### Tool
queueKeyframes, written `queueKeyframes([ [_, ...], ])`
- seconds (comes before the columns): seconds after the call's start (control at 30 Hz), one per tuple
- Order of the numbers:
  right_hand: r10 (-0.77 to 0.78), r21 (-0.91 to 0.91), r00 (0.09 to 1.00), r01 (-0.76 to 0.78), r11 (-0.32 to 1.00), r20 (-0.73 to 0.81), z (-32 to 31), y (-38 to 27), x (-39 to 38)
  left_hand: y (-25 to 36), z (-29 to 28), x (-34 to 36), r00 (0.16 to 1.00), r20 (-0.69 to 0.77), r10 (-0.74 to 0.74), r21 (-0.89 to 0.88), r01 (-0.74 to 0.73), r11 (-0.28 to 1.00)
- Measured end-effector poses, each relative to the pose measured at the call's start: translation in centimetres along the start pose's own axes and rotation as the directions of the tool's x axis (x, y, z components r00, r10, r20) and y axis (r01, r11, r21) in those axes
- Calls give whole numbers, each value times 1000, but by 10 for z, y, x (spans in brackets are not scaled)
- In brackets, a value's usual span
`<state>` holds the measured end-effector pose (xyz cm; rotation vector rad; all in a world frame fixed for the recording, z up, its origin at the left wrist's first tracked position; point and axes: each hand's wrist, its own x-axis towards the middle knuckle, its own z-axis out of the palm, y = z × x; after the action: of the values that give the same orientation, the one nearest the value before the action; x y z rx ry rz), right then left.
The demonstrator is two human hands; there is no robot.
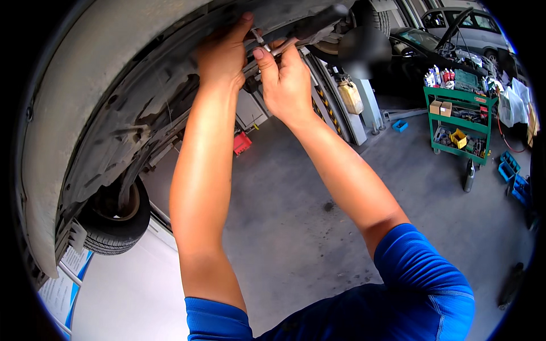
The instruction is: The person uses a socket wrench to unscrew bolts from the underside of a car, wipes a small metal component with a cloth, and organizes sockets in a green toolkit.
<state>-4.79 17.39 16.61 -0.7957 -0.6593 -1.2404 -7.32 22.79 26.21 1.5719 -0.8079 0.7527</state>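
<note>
Both my arms reach up to the underside of a raised car [133,128]. My right hand [288,91] is closed round the head end of a ratchet wrench [318,24], whose dark handle points up to the right. A thin metal socket piece [260,40] rises by its thumb tip. Just left of it, my left hand [223,57] lies against the dark underside, its thumb stretched upward and apart. Its other fingers are mostly in shadow, and I see nothing held in it. What the socket piece meets is hard to make out.
A car wheel [116,219] hangs at lower left. Beyond my right hand stand a lift post [369,105] and a fluid container [350,96]. Further right are a green tool cart [459,122], a black car [418,42] with its hood up, and blue bins [515,179]. A red box [242,143] sits below.
</note>
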Motion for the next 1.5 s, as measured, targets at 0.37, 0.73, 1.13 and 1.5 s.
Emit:
queueKeyframes([
  [0.37,352,681,651,-730,48,673,-8,-4,9,7,-21,4,920,368,-135,-97,183,978],
  [0.73,453,746,778,-594,302,436,-12,-1,5,-2,-8,4,977,201,-67,-41,77,996],
  [1.13,-143,-163,990,141,977,-3,-7,-1,-3,-3,5,3,997,-54,58,172,-48,984],
  [1.5,231,319,970,-241,917,69,-4,-4,4,-5,6,4,999,39,3,45,-5,999],
])
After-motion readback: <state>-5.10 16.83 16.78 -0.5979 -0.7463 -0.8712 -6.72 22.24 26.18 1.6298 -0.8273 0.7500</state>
